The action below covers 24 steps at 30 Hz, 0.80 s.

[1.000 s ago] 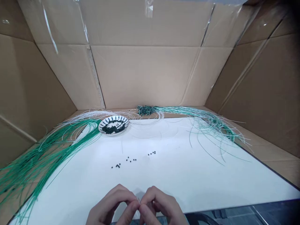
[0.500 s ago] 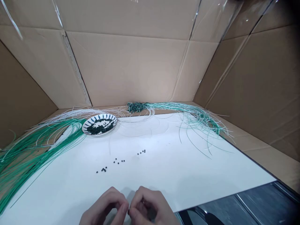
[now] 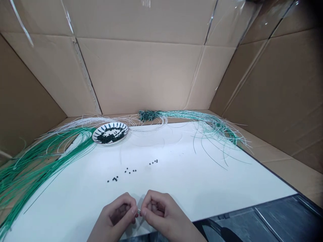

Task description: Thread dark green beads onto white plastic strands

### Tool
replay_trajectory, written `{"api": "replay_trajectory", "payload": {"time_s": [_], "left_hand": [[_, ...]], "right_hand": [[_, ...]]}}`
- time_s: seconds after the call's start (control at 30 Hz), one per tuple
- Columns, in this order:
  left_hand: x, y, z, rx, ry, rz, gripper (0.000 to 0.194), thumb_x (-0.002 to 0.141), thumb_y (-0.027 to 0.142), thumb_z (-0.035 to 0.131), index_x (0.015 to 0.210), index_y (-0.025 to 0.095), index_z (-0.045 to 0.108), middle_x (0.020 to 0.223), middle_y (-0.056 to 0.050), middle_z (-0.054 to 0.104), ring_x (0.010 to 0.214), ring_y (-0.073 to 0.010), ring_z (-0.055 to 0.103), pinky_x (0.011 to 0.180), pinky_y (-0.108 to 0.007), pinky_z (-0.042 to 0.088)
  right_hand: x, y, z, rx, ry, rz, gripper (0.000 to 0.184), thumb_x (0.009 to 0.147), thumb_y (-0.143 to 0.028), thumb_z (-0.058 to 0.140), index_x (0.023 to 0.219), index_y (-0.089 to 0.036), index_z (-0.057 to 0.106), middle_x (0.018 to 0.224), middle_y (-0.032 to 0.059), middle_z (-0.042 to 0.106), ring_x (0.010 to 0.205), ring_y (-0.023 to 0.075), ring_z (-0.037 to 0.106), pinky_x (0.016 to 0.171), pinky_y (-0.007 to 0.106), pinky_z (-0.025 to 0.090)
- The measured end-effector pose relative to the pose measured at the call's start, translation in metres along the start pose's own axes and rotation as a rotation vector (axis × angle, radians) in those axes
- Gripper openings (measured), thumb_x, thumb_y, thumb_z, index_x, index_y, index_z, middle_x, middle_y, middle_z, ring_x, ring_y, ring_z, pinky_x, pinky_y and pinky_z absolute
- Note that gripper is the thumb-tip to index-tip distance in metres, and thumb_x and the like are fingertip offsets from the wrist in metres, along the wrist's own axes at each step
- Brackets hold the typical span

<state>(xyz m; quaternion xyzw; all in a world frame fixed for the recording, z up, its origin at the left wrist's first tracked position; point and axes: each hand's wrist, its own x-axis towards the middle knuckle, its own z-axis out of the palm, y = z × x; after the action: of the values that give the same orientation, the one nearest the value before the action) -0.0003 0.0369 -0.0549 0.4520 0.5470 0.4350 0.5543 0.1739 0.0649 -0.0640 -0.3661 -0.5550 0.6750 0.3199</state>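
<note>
Two hands [image 3: 117, 215] [image 3: 161, 211], one patterned plate [image 3: 95, 136]

So the whole setup's basically inside a big opened-up cardboard box [image 3: 136, 77], with plain brown panels rising at the back and creased seams running through them. The left flap [image 3: 27, 97] and right flap [image 3: 272, 90] angle outward, and there's shiny clear tape [image 3: 21, 22] hanging along the top edges. A white board [image 3: 202, 188] sits flat on the cardboard base [image 3: 282, 164], set at a bit of an angle. Past its near right corner there's a dark grey surface [image 3: 259, 218] with a thin metal strip [image 3: 267, 218] across it. Lighting's soft and even, though the top right corner goes dark.
</note>
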Motion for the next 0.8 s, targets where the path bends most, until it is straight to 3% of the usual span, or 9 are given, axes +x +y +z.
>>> {"api": "replay_trajectory", "payload": {"time_s": [0.23,0.5,0.8], "left_hand": [[0.0,-0.005,0.004,-0.061,0.021,0.064,0.048,0.068,0.066,0.08,0.064,0.02,0.065,0.061,0.004,0.054,0.062,-0.015,0.051,0.062,-0.024,0.041],[0.006,-0.01,-0.002,-0.099,-0.048,0.07,0.051,0.065,0.067,0.081,0.062,0.019,0.065,0.06,0.002,0.06,0.057,-0.015,0.054,0.06,-0.026,0.043],[0.009,-0.014,-0.01,-0.068,-0.121,0.08,0.039,0.078,0.056,0.076,0.066,0.02,0.065,0.062,0.002,0.063,0.062,-0.0161,0.057,0.063,-0.026,0.044]], "right_hand": [[0.0,0.004,0.002,-0.03,0.031,-0.05,0.025,0.087,-0.037,0.069,0.076,-0.018,0.057,0.062,-0.007,0.039,0.058,0.0112,0.031,0.054,0.026,0.023],[0.002,0.006,0.002,-0.083,0.023,-0.074,0.032,0.086,-0.046,0.069,0.075,-0.018,0.057,0.061,-0.007,0.039,0.057,0.011,0.029,0.053,0.025,0.021],[0.0,0.003,0.004,-0.095,0.024,-0.083,0.04,0.09,-0.055,0.065,0.079,-0.018,0.057,0.065,-0.0059,0.04,0.06,0.012,0.032,0.056,0.026,0.023]]}}
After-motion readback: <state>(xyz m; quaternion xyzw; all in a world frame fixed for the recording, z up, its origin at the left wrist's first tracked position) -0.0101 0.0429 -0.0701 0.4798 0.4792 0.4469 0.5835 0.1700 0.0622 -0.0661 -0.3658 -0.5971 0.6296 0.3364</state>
